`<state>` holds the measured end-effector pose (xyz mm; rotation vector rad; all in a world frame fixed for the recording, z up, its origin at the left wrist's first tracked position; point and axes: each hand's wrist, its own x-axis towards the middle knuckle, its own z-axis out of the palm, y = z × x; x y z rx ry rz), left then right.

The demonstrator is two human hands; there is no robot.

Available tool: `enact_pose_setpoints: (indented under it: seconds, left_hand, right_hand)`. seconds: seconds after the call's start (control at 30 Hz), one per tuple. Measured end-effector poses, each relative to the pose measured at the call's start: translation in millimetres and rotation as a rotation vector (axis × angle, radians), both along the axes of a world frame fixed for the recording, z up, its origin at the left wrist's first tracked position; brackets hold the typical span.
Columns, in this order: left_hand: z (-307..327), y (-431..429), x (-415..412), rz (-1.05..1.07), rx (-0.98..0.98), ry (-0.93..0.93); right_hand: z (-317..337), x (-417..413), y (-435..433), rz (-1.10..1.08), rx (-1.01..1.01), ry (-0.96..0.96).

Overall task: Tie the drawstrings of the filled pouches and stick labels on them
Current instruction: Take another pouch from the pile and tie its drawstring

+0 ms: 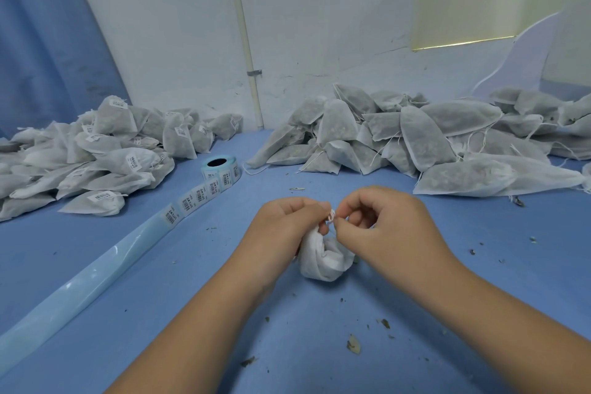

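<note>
I'm seeing a small white fabric pouch (323, 261) sitting on the blue table (144, 313), just under both hands, neck up. L hand (287, 221) & R hand (380, 217) are each pinching its thin white drawstring (331, 217); pale-blue barcode label roll (220, 171) lying well left, nearer L hand.

You face a white wall (179, 41) with a pipe (244, 38) at centre, blue curtain (41, 41) upper left, blue bench (128, 313) below.

White pouch (323, 261) sits right of the roll (220, 169), neck gathered upward — drawstring (331, 217) looped at its top; the roll's label strip (192, 201) trails unrolled.
</note>
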<state>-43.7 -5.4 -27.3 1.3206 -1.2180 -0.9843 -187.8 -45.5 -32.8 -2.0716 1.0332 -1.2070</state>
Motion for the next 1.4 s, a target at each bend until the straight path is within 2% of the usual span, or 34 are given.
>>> enact_pose_setpoints:
  seconds: [0.47,0.8,1.13,1.33,1.4]
  left_hand:
    - [-2.7,-1.8,-3.8,0.078,-0.036,-0.015]
    - [-2.6,-1.0,-5.4,0.119,-0.053,-0.034]
    - [-5.6,-1.6,-8.0,0.118,-0.096,-0.139]
    - [-4.5,-1.7,-0.2,0.116,-0.103,-0.227]
    - [-4.9,-2.3,3.3,0.136,-0.111,-0.254]
  right_hand:
    - [-3.1,0.0,-0.6,-0.057,-0.189,0.007]
    - [-4.2,0.4,-0.6,-0.047,-0.12,0.044]
    - [-3.8,-0.1,-2.1,-0.082,0.0,0.067]
    - [4.1,-9.3,-8.3,0.136,0.357,-0.172]
    - [7.4,-12.8,-10.8,0.245,0.466,-0.309]
